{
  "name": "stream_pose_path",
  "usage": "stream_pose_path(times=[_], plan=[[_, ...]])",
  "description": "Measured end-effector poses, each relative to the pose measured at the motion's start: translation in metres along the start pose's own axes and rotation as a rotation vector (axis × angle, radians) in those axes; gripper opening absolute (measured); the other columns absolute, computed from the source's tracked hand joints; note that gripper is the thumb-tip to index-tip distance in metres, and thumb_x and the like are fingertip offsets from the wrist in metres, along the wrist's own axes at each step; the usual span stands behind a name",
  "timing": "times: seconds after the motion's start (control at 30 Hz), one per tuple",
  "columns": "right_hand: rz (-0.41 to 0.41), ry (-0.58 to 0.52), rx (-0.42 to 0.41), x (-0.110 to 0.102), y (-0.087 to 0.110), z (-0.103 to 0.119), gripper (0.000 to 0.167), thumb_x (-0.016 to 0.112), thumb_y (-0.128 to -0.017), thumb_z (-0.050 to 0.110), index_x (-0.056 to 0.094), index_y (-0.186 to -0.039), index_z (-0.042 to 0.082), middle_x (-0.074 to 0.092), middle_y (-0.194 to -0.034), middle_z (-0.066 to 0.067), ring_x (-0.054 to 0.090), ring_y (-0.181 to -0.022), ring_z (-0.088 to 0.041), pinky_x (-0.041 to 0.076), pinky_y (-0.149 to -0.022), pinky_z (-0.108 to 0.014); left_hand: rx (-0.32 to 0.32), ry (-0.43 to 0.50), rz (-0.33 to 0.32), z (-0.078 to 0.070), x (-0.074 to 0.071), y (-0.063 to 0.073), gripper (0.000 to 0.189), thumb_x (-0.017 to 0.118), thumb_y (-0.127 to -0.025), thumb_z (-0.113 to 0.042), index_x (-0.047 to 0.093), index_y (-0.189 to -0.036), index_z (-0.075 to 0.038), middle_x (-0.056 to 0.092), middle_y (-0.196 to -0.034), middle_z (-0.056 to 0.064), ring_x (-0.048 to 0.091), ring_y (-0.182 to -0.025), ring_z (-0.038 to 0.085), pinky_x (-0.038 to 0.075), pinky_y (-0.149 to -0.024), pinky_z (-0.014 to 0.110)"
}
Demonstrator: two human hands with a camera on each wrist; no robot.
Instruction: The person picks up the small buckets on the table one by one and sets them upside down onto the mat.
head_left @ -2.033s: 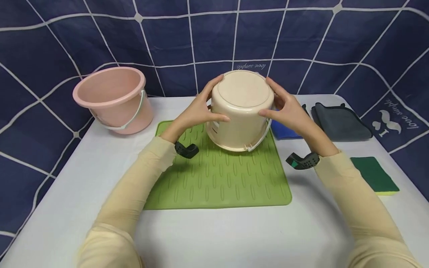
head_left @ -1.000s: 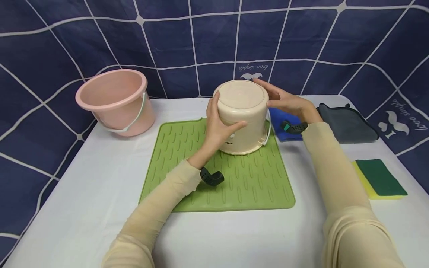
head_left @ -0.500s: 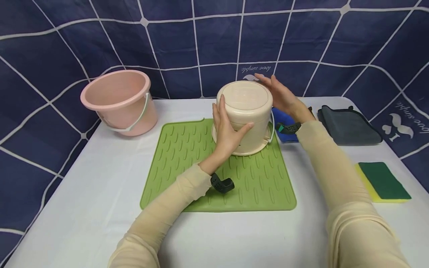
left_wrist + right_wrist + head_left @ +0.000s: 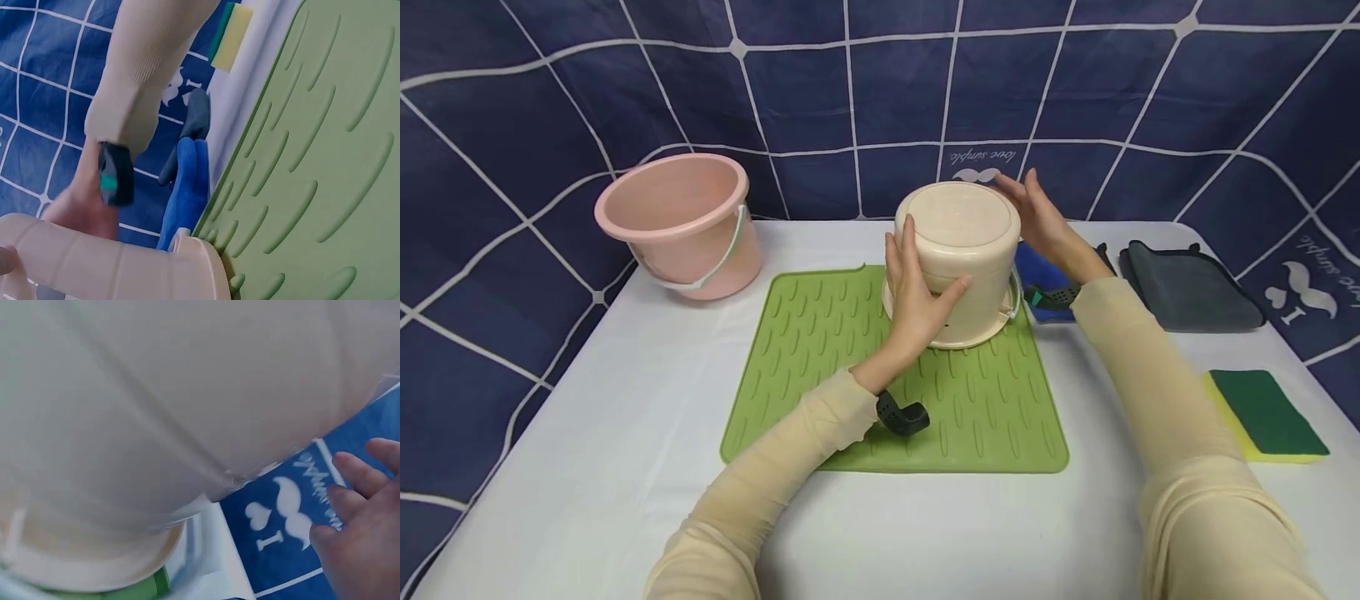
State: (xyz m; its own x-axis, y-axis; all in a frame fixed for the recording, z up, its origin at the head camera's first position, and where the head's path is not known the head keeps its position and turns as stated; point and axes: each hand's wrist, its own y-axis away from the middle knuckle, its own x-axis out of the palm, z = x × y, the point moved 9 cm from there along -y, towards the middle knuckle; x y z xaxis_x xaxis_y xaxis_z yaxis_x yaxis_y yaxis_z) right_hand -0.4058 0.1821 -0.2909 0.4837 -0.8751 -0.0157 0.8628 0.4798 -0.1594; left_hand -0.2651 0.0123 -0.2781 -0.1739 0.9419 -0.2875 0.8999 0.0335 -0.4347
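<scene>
A cream bucket (image 4: 958, 215) stands upside down, rim down, on a green ribbed mat (image 4: 820, 358). Its pale handle (image 4: 1017, 296) hangs at the right side. My left hand (image 4: 917, 304) lies against the bucket's left front, fingers straight up along the wall and thumb reaching across the front. In the left wrist view the bucket (image 4: 94, 265) fills the lower left corner. My right hand (image 4: 1048, 229) is at the bucket's far right side, fingers extended. The right wrist view shows that hand (image 4: 369, 525) with its fingers spread beside the wall, a gap between them.
A pink bucket (image 4: 681, 229) with a pale green handle stands upright at the back left. To the right lie a blue cloth (image 4: 1037, 271), a dark grey cloth (image 4: 1191, 287) and a green and yellow sponge (image 4: 1266, 412). A navy checked curtain (image 4: 805, 100) hangs behind the white table.
Both hands gripped the bucket from either side two seconds ago. The bucket has turned, its handle shifting to the right. My left hand has moved round to the front, and the right backward.
</scene>
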Motion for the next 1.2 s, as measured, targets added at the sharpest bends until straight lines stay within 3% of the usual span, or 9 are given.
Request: stream_pose_path(times=[0.13, 0.23, 0.4, 0.5, 0.57, 0.63, 0.8, 1.03, 1.2], plan=[[-0.024, 0.113, -0.071, 0.008, 0.031, 0.025, 0.073, 0.02, -0.096, 0.057, 0.012, -0.151, 0.008, 0.016, -0.153, -0.013, 0.012, -0.139, -0.018, 0.0, -0.11, -0.035, 0.025, 0.018, -0.003, -0.002, -0.004, 0.0, 0.098, 0.074, -0.082, -0.019, 0.004, -0.151, -0.013, -0.009, -0.151, 0.021, -0.007, -0.138, 0.031, 0.007, -0.106, 0.054], [-0.034, 0.28, -0.103, 0.026, 0.069, 0.05, 0.06, 0.023, -0.101, 0.047, 0.019, -0.15, 0.013, 0.022, -0.152, -0.011, 0.013, -0.139, -0.016, -0.001, -0.11, -0.041, 0.083, 0.026, -0.007, -0.008, -0.025, -0.001, 0.097, 0.073, -0.082, -0.02, 0.005, -0.151, -0.012, -0.01, -0.152, 0.017, -0.005, -0.138, 0.025, 0.009, -0.105, 0.054], [-0.036, 0.701, -0.194, 0.059, 0.153, 0.08, 0.05, 0.043, -0.1, 0.014, 0.03, -0.148, 0.018, 0.028, -0.15, -0.004, 0.017, -0.138, -0.017, 0.013, -0.107, -0.048, 0.345, -0.147, -0.021, -0.03, -0.104, -0.007, 0.092, 0.076, -0.08, -0.018, 0.016, -0.15, -0.008, 0.003, -0.154, 0.011, 0.004, -0.139, 0.018, 0.014, -0.107, 0.046], [-0.031, 0.893, -0.21, 0.073, 0.194, 0.077, 0.062, 0.055, -0.093, 0.004, 0.031, -0.147, 0.02, 0.027, -0.15, -0.001, 0.017, -0.138, -0.016, 0.017, -0.107, -0.037, 0.5, -0.273, -0.036, -0.036, -0.159, -0.015, 0.087, 0.078, -0.077, -0.01, 0.026, -0.146, -0.003, 0.018, -0.152, 0.013, 0.015, -0.138, 0.021, 0.017, -0.108, 0.039], [-0.013, 0.95, -0.19, 0.079, 0.211, 0.067, 0.067, 0.06, -0.09, 0.003, 0.031, -0.147, 0.02, 0.028, -0.15, 0.001, 0.019, -0.137, -0.014, 0.018, -0.106, -0.028, 0.543, -0.355, -0.038, -0.032, -0.193, -0.023, 0.083, 0.078, -0.076, -0.006, 0.031, -0.144, -0.002, 0.027, -0.149, 0.013, 0.022, -0.136, 0.022, 0.019, -0.108, 0.037], [0.014, 0.968, -0.174, 0.085, 0.219, 0.052, 0.068, 0.062, -0.089, 0.002, 0.031, -0.147, 0.019, 0.028, -0.15, 0.0, 0.021, -0.136, -0.012, 0.017, -0.103, -0.018, 0.518, -0.411, -0.041, -0.021, -0.224, -0.036, 0.078, 0.078, -0.075, -0.003, 0.038, -0.142, -0.004, 0.036, -0.145, 0.01, 0.028, -0.133, 0.021, 0.02, -0.107, 0.034], [0.118, 0.876, -0.128, 0.097, 0.223, 0.007, 0.063, 0.062, -0.089, 0.005, 0.035, -0.145, 0.014, 0.029, -0.149, -0.009, 0.022, -0.136, -0.014, 0.017, -0.1, -0.012, 0.233, -0.437, -0.039, 0.025, -0.273, -0.065, 0.064, 0.075, -0.08, -0.01, 0.049, -0.138, -0.016, 0.051, -0.134, 0.005, 0.041, -0.125, 0.014, 0.026, -0.102, 0.025], [0.225, 0.817, 0.021, 0.105, 0.229, -0.046, 0.061, 0.063, -0.091, 0.026, 0.037, -0.145, 0.022, 0.022, -0.152, -0.007, 0.011, -0.137, -0.035, 0.018, -0.101, -0.06, 0.023, -0.548, -0.059, 0.057, -0.262, -0.084, 0.059, 0.073, -0.081, -0.036, 0.055, -0.132, -0.011, 0.063, -0.116, 0.013, 0.05, -0.116, 0.031, 0.029, -0.102, 0.04], [0.277, 0.858, -0.07, 0.112, 0.232, -0.051, 0.064, 0.066, -0.088, 0.029, 0.038, -0.145, 0.019, 0.02, -0.153, -0.01, 0.007, -0.138, -0.036, 0.004, -0.109, -0.037, -0.051, -0.755, -0.115, 0.059, -0.251, -0.089, 0.059, 0.069, -0.079, -0.052, 0.063, -0.125, -0.015, 0.066, -0.109, 0.011, 0.054, -0.102, 0.042, 0.036, -0.083, 0.052]])
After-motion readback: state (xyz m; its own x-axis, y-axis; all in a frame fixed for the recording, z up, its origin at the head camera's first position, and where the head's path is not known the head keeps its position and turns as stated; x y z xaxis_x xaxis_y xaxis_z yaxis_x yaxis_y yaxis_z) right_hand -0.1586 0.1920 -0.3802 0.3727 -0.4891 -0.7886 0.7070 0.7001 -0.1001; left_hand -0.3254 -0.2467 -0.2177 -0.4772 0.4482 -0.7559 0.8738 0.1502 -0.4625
